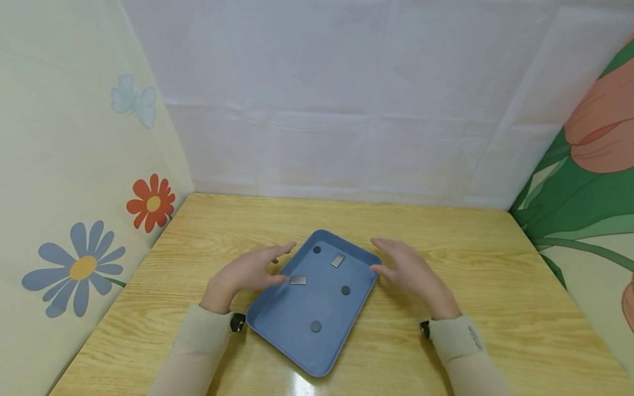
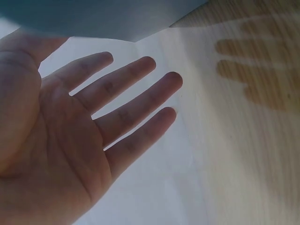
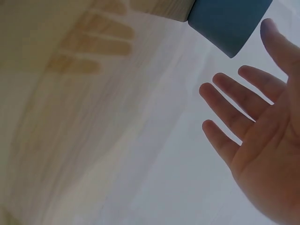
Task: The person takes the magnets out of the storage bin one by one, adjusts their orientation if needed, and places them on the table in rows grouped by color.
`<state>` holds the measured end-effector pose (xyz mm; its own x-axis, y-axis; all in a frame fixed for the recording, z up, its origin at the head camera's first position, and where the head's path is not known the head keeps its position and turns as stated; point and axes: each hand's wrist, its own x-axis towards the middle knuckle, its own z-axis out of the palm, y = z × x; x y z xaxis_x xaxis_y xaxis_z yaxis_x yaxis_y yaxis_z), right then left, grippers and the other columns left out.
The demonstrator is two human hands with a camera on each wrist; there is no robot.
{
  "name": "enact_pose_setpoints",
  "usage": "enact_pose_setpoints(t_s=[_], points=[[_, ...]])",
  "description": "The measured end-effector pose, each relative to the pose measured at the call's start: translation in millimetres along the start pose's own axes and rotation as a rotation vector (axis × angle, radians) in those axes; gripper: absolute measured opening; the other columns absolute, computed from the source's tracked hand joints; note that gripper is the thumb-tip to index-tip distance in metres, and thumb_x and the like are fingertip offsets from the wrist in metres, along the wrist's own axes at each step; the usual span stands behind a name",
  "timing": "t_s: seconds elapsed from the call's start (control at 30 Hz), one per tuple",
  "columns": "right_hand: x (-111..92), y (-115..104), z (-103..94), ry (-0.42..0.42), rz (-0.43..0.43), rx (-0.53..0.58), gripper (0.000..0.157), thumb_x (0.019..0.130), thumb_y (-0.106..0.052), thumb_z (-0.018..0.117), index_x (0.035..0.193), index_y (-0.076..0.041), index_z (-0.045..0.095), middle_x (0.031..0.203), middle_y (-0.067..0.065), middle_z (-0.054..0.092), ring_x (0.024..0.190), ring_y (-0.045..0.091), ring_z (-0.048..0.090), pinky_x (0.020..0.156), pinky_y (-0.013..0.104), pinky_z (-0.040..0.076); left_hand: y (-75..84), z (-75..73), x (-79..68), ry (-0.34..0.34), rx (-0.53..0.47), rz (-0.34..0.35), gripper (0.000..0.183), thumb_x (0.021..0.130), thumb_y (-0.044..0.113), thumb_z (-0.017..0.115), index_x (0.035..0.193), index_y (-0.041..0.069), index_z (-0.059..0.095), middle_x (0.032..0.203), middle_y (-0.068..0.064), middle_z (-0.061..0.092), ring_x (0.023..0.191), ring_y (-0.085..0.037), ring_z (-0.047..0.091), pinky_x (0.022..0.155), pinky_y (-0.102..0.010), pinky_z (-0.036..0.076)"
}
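A shallow blue tray (image 1: 319, 303) lies at a slant on the table. Inside are three dark round discs (image 1: 345, 290) and two small silvery rectangular pieces (image 1: 337, 260), spread apart. My left hand (image 1: 250, 270) is at the tray's left side, fingers spread and nothing held. The left wrist view shows its palm (image 2: 61, 145) under the tray's blurred edge (image 2: 122, 18). Near the tray's upper right corner is my right hand (image 1: 408, 270), its fingers apart and also holding nothing. Whether either hand touches the rim cannot be told.
The wood-grain table (image 1: 495, 264) extends around the tray. Behind it hangs a creased white cloth (image 1: 322, 99). Flower-printed panels (image 1: 79, 165) stand along the left and right sides. Dark bands (image 1: 238, 322) sit at both wrists by the sleeves.
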<state>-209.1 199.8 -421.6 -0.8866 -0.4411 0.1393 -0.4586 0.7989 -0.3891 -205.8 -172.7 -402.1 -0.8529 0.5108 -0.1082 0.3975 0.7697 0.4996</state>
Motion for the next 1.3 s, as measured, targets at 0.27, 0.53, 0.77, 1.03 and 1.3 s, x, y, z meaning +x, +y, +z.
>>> enact_pose_setpoints(t_s=[0.27,0.53,0.77,1.03,1.3], points=[[1.3,-1.4,1.7,-0.033,-0.012,0.011,0.06,0.097,-0.029,0.072,0.149,-0.006,0.053,0.153,0.015,0.056,0.143,0.038,0.052,0.119,0.054,0.043,-0.8,-1.7,0.7,-0.068,-0.045,0.012,0.075,0.093,0.014,0.075,0.159,0.01,0.039,0.144,-0.018,0.061,0.112,-0.032,0.07,0.083,-0.034,0.061],[1.3,-4.1,-0.6,-0.078,0.012,0.045,0.055,0.099,-0.026,0.07,0.149,-0.007,0.055,0.15,0.013,0.06,0.139,0.034,0.057,0.114,0.05,0.049,1.0,-4.4,-0.8,-0.115,-0.07,-0.019,0.075,0.091,0.008,0.075,0.159,0.014,0.042,0.133,-0.016,0.067,0.102,-0.023,0.069,0.079,-0.031,0.06],[1.4,-7.4,-1.4,-0.113,0.038,0.072,0.051,0.101,-0.022,0.068,0.149,-0.01,0.055,0.148,0.01,0.062,0.134,0.031,0.061,0.111,0.048,0.052,1.8,-4.6,-2.2,-0.142,-0.07,-0.054,0.075,0.091,0.0,0.071,0.158,0.018,0.043,0.128,-0.015,0.069,0.107,-0.026,0.068,0.08,-0.034,0.06],[2.0,-7.1,0.6,-0.137,0.064,0.097,0.053,0.103,-0.021,0.065,0.152,-0.011,0.051,0.15,0.009,0.06,0.136,0.03,0.06,0.113,0.048,0.051,1.7,-4.9,-2.0,-0.147,-0.09,-0.06,0.075,0.09,-0.005,0.066,0.158,0.019,0.044,0.128,-0.014,0.069,0.107,-0.026,0.067,0.076,-0.032,0.059],[1.2,-7.0,-1.3,-0.154,0.093,0.112,0.053,0.102,-0.019,0.066,0.152,-0.01,0.051,0.149,0.012,0.061,0.135,0.031,0.061,0.111,0.049,0.052,0.7,-1.9,-0.3,-0.126,-0.087,-0.048,0.071,0.094,-0.005,0.059,0.159,0.019,0.043,0.135,-0.015,0.066,0.108,-0.025,0.069,0.075,-0.031,0.058]])
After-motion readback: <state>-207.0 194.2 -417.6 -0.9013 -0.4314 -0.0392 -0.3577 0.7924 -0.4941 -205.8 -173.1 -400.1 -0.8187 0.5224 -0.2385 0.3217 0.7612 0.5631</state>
